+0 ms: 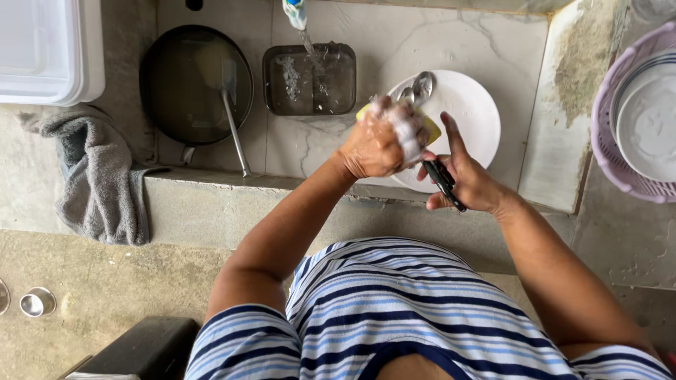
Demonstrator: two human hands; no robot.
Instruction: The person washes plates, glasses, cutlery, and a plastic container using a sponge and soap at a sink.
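My left hand (379, 144) is soapy and closed around a yellow sponge (431, 131), rubbing it over something held above the sink. My right hand (470, 181) grips a black-handled utensil (445, 184) whose working end is hidden under the left hand and foam. Just beyond both hands lies a white plate (473, 112) with spoons (417, 89) resting on its left rim.
A tap (296, 14) runs water into a dark rectangular dish (310, 79). A black pan (193, 84) with a long handle sits left of it. A grey towel (98, 176) drapes the ledge. A white tub (49, 49) is far left; a lilac basket (612, 134) with plates is right.
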